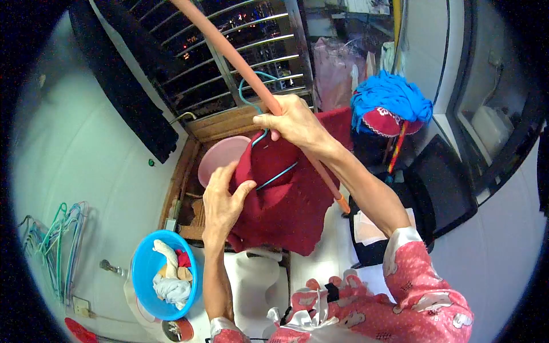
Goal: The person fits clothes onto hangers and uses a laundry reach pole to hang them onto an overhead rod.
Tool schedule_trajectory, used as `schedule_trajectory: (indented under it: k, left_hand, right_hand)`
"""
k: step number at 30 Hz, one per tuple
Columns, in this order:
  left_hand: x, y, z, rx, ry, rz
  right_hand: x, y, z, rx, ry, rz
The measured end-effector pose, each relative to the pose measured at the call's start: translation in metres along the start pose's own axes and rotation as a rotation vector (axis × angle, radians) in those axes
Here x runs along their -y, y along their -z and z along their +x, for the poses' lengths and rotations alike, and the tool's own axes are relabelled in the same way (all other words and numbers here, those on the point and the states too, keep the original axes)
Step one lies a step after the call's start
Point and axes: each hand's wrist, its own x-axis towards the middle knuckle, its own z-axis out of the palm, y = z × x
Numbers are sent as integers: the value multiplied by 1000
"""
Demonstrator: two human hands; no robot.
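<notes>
A dark red knitted garment (286, 211) hangs on a thin blue wire hanger (277, 176), part of which shows at its neck opening. My right hand (294, 126) is closed around a long orange pole (231, 54) and the hanger's neck, with the hook rising beyond the fingers. At the garment's left edge, my left hand (222, 197) has its fingers partly behind the cloth and its thumb over the front. The pole runs from the upper left, under my right forearm, to an orange end below it.
A pink basin (223, 157) stands behind the garment. Lower left, a blue basin (166, 311) holds several cloth items. Several hangers (60, 246) hang on the left wall. Dark trousers (123, 86) hang upper left. Barred window (229, 46) lies ahead; a blue mop head (392, 100) stands right, above a black chair (440, 183).
</notes>
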Motion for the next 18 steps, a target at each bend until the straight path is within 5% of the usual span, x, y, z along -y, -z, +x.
schedule_trajectory:
  k: [5, 11, 13, 18]
  left_hand:
    - [-2, -19, 3, -266, 139, -194]
    - [2, 7, 52, -329, 186, -105]
    - [8, 19, 69, -361, 202, -75]
    - [30, 44, 106, -413, 307, -167]
  right_hand:
    - [5, 11, -9, 47, -133, -12]
    - [3, 32, -58, -94, -28, 21]
    - [1, 31, -104, -61, -221, 260]
    - [-58, 11, -229, -191, -419, 178]
